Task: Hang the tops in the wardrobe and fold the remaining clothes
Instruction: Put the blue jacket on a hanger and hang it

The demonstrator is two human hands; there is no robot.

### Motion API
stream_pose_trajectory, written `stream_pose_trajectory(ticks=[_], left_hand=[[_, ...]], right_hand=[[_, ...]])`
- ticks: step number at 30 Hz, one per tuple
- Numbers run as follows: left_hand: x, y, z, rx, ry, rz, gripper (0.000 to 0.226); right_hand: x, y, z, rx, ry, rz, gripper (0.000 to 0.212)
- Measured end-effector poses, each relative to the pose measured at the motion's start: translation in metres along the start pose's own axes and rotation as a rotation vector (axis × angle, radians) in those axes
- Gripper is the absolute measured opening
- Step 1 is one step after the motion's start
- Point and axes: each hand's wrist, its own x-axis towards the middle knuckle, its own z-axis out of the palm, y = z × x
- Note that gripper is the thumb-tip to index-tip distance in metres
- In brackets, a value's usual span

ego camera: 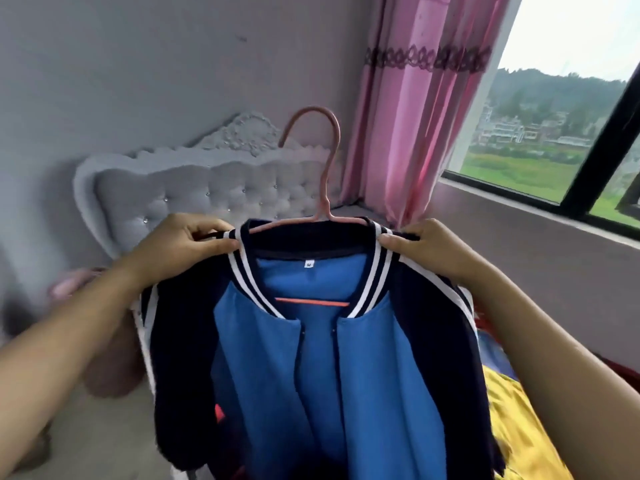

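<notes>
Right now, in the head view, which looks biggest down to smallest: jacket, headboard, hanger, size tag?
1. jacket, though it is held near the camera, so the farther headboard may really be larger
2. headboard
3. hanger, partly hidden inside the jacket
4. size tag

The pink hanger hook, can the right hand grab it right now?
Probably, yes: the hook sticks up in open air near the right hand. But its fingers pinch the jacket shoulder, so they'd have to let go first.
</notes>
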Motion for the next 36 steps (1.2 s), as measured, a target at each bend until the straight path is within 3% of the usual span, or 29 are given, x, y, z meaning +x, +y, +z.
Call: stream_pose_trajectory(ticks=[4, 8, 11, 12, 25, 30, 32, 34, 36], left_hand=[[-0.055, -0.005, -0.057, 0.124, 0.162, -0.119, 0.01], [-0.104, -0.006, -0.116, 0.355, 0.378, -0.158, 0.025], [-0.135, -0.006, -0.143, 0.454, 0.506, -0.175, 0.008], [-0.147, -0.007, -0.154, 0.497, 0.557, -0.181, 0.015], [-0.304, -0.032, -0.334, 0.767, 0.787, -0.181, 0.024], [-0.361, -0.041, -0.385, 0.734, 0.83, -0.332, 0.029], [-0.386, -0.047, -0.403, 0.699, 0.874, -0.387, 0.021], [-0.406, -0.054, -0.417, 0.682, 0.956, -0.419, 0.007], [-0.423, -0.061, -0.427, 0.659, 1.053, -0.456, 0.014]], right_hand=[[0.028, -0.042, 0.046, 0.059, -0.101, -0.197, 0.046], [0.047, -0.101, 0.094, 0.113, -0.191, -0.331, 0.052], [0.052, -0.137, 0.122, 0.158, -0.213, -0.385, 0.053], [0.053, -0.15, 0.135, 0.165, -0.227, -0.401, 0.054], [0.058, -0.364, 0.302, 0.16, -0.384, -0.741, 0.045], [0.052, -0.434, 0.372, 0.163, -0.519, -0.849, 0.049], [0.047, -0.462, 0.396, 0.128, -0.582, -0.891, 0.054], [0.041, -0.485, 0.411, 0.151, -0.678, -0.899, 0.048], [0.038, -0.508, 0.427, 0.173, -0.758, -0.934, 0.039]])
